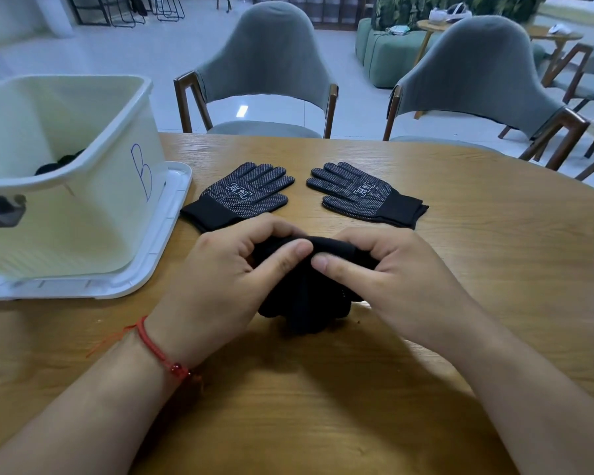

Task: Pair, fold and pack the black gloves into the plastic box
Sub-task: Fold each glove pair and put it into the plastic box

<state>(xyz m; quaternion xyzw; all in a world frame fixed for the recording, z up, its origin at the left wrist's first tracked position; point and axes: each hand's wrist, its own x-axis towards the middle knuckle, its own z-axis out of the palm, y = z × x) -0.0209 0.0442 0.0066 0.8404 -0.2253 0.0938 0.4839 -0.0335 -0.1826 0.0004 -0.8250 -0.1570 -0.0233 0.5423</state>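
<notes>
A bundle of black gloves [306,303] lies on the wooden table in front of me. My left hand [234,272] and my right hand [388,272] both grip its upper cuff edge, thumbs on top and fingers curled behind it. Two more black gloves with white grip dots lie flat farther back, one [244,195] on the left and one [360,193] on the right. The white plastic box [93,207] marked "B" stands at the left on its lid [172,217]. Dark glove fabric [57,164] shows inside the box.
Two grey chairs [264,63] [480,73] stand at the table's far edge [323,137]. Bare wood stretches to my right and close to me. Behind are green seats and small round tables.
</notes>
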